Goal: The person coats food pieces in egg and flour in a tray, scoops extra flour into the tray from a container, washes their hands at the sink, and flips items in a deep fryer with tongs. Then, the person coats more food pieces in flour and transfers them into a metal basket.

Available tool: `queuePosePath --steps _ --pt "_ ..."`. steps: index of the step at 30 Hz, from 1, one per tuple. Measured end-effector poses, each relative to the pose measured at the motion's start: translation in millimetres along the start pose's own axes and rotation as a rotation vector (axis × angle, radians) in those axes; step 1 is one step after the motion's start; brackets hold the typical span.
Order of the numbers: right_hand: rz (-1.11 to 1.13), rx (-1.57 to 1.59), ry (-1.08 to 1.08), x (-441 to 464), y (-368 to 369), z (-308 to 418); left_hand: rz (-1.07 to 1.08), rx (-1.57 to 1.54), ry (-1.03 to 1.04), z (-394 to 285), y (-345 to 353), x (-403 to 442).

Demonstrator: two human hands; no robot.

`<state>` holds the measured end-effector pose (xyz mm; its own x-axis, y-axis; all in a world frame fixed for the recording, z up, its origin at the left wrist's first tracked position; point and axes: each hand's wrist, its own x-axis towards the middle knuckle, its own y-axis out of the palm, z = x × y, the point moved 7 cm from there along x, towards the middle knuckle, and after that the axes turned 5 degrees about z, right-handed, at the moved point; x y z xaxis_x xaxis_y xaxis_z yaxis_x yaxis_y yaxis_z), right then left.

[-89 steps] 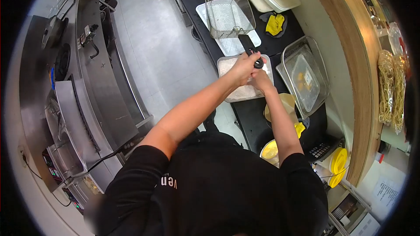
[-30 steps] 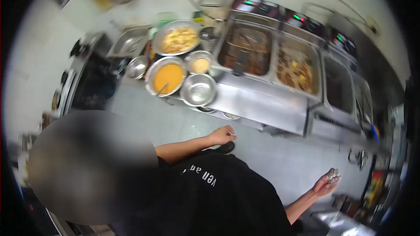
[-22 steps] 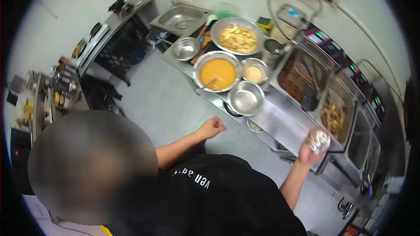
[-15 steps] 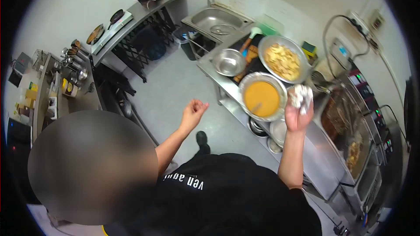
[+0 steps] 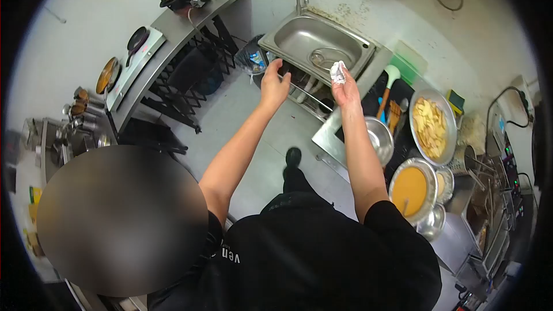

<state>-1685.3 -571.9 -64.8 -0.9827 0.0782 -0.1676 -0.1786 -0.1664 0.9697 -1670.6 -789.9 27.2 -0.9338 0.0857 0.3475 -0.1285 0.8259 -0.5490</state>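
My right hand (image 5: 347, 93) is closed on a crumpled white paper tissue (image 5: 338, 73), which sticks out past the fingertips. That hand is over the near edge of the steel sink (image 5: 282, 37), on its right side. My left hand (image 5: 275, 87) hangs in the air just in front of the sink, with fingers apart and nothing in it. Below and between the hands, the shelf and pipes under the sink show. A bin with a plastic bag (image 5: 252, 60) stands beyond the left hand.
Right of me, a counter carries a steel bowl (image 5: 378, 141), a pan of sliced potato-like pieces (image 5: 431, 129) and a bowl of orange liquid (image 5: 410, 191). A green-tipped spatula (image 5: 392, 74) lies near the sink. On the left runs a steel table (image 5: 173, 16) with pans.
I have turned and moved toward the sink. My right hand, with the tissue, has left the bowl of orange liquid for the sink; my left hand has come up and forward.
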Motion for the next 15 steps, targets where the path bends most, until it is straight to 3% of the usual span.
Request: queuePosePath --steps 3,9,15 --pt "-0.128 -0.038 -0.031 81.9 -34.0 -20.1 0.028 0.125 0.091 29.9 15.5 79.4" --pt "-0.437 -0.219 0.107 216.7 -90.5 -72.9 0.349 0.052 0.088 138.4 98.2 240.1" --pt "-0.443 -0.476 0.118 285.4 -121.6 -112.5 0.521 -0.004 0.09 194.9 199.8 367.2"
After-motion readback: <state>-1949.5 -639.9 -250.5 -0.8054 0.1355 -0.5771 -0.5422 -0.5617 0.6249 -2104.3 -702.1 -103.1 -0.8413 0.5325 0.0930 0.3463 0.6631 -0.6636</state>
